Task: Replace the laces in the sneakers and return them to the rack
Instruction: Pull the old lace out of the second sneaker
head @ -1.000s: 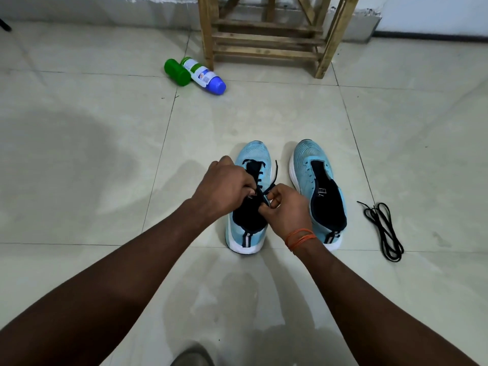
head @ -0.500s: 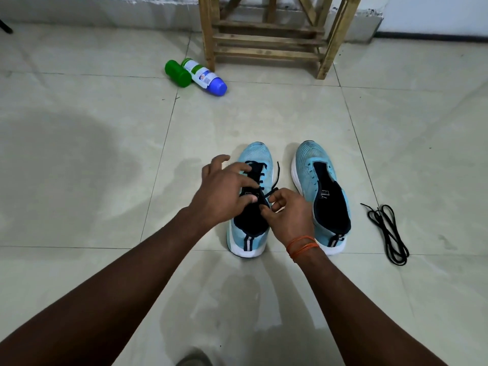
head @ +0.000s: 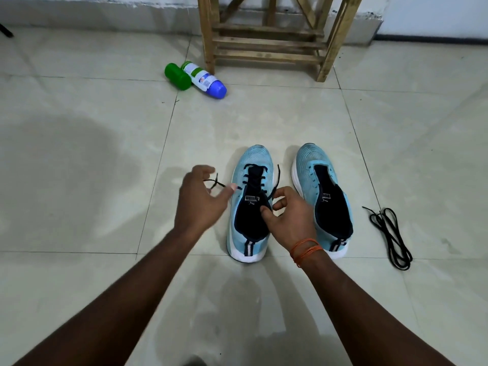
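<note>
Two light blue sneakers stand side by side on the tiled floor, toes pointing away from me. The left sneaker (head: pixel 254 160) has a black lace (head: pixel 254 176) threaded through its front eyelets. My left hand (head: pixel 199 200) is just left of it, fingers spread, with one lace end running past the thumb tip and looping beyond it. My right hand (head: pixel 289 216) presses its thumb on the tongue edge and pinches the other lace end in curled fingers. The right sneaker (head: pixel 309 161) has no lace. A spare black lace (head: pixel 390 235) lies bundled on the floor to its right.
A wooden rack (head: pixel 266 43) stands against the far wall, its low slats bare. A green bottle (head: pixel 177 75) and a white bottle with a blue cap (head: pixel 207 81) lie on the floor left of the rack.
My left hand has come off the sneaker's tongue and swung out to the left, drawing a lace end with it. My right hand has stayed at the tongue.
</note>
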